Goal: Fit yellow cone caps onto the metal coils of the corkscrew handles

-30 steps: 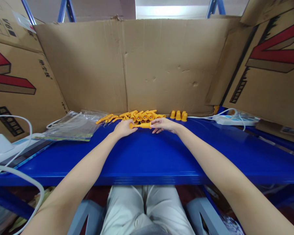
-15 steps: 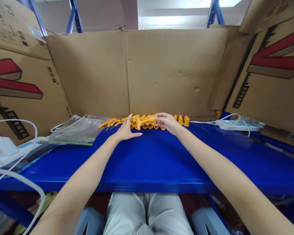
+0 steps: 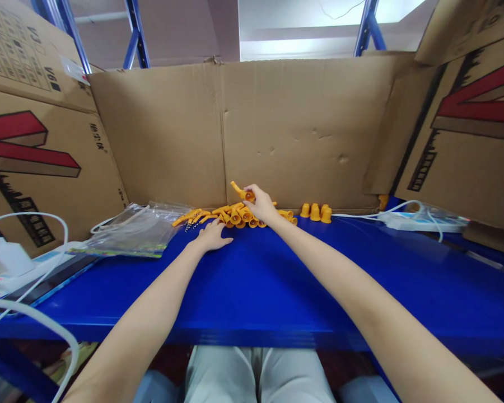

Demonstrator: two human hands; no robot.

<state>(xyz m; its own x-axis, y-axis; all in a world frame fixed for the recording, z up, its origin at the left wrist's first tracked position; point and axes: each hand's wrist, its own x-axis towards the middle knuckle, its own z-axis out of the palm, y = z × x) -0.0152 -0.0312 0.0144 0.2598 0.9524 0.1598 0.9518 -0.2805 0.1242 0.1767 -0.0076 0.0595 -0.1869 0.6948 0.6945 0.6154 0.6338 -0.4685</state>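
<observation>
My right hand [image 3: 260, 204] is raised over the pile and holds a yellow-orange plastic pipe [image 3: 238, 189] by its bowl, the thin stem pointing up to the left. Low on the table, my left hand [image 3: 213, 235] lies at the near left side of a pile of such pipes [image 3: 244, 216]; its thumb is spread away and the fingertips touch or almost touch the pieces. Several pipes in the pile show round open bowls facing me. Thin stems [image 3: 187, 217] and small dark wire coils [image 3: 190, 226] lie at the pile's left end.
Yellow cups [image 3: 315, 212] stand upside down right of the pile. Clear plastic bags [image 3: 130, 230] lie at left. Power strips with white cables sit at left [image 3: 14, 266] and right [image 3: 424, 220]. A cardboard wall [image 3: 302, 129] backs the blue table [image 3: 252, 291], with cartons on both sides.
My right hand has lifted a pipe up and to the left, off the pile. My left hand has lowered slightly at the pile's left part. The view has tilted up a little.
</observation>
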